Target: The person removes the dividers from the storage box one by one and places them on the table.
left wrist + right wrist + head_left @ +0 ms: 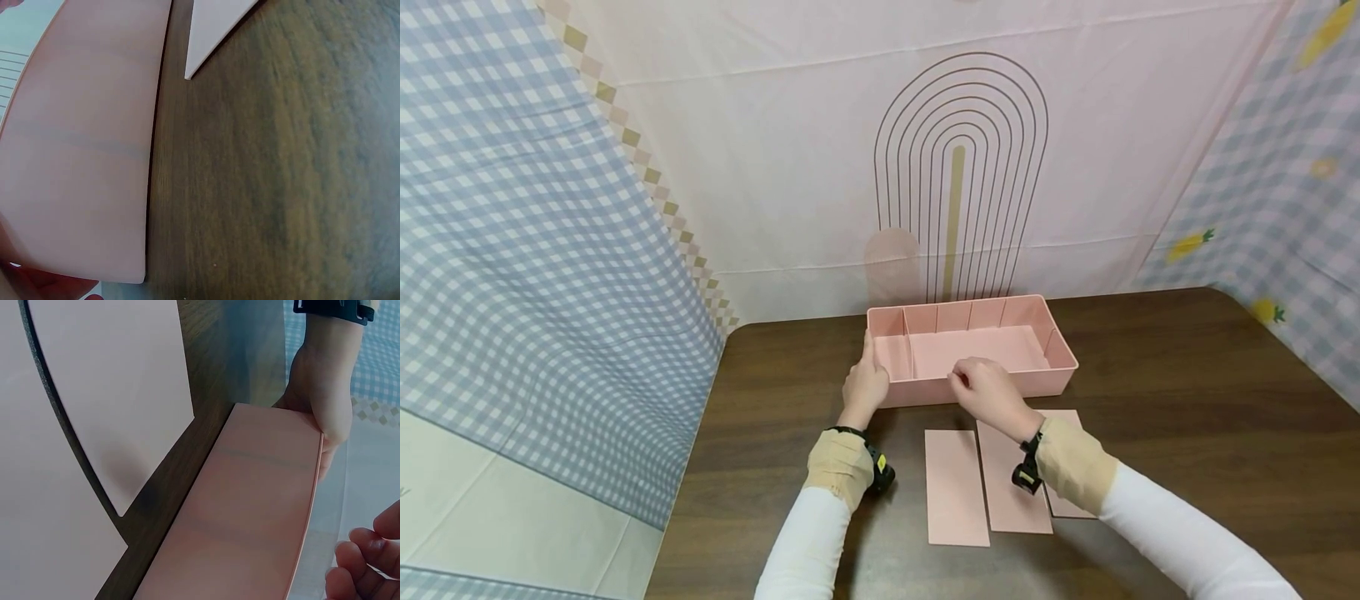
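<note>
A pink rectangular box (pixel 973 392), open at the top, stands at the back of the table. A thin upright divider (pixel 907 346) parts off a narrow compartment at its left end. My left hand (pixel 865 387) holds the box by its front left corner, one finger stretched along the left side. My right hand (pixel 988 396) hovers at the front rim. Its fingers (pixel 353 565) are loosely curled, with nothing visible between them, and appear apart from the box in the right wrist view. Flat pink panels lie before the box: a left panel (pixel 957 492), a middle panel (pixel 1015 504) and a right panel (pixel 1067 421).
The brown wooden table (pixel 1187 417) extends to both sides of the box. A pale patterned cloth (pixel 797 183) hangs right behind it. Blue checked cloths hang at the left (pixel 550 250) and right (pixel 1262 192). My right forearm passes over the right panels.
</note>
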Tool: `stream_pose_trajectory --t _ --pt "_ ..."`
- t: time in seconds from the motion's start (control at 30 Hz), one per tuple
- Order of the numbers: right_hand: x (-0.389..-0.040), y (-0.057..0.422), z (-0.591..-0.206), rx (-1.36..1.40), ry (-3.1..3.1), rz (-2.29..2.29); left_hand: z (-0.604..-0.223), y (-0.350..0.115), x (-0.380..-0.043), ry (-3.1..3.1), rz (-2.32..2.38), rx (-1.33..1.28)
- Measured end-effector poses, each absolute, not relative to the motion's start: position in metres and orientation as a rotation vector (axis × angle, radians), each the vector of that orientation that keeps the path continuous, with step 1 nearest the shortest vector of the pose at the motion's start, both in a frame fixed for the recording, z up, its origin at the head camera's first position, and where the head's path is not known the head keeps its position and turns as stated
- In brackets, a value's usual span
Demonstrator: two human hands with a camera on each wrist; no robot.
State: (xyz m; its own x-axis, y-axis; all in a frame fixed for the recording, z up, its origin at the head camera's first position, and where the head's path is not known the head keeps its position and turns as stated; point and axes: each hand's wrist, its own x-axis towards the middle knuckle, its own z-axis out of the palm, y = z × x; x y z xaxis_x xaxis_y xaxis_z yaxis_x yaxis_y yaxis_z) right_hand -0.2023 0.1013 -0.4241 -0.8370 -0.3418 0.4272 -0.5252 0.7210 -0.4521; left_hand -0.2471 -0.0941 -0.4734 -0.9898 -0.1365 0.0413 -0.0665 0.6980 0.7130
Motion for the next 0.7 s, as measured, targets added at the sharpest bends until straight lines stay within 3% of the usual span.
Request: stream_pose_trajectory --t 0.7 --pt "-0.214 0.087 -0.426 0.656 -2.654 0.801 -0.473 -0.094 -0.247 -2.801 -1.181 0.163"
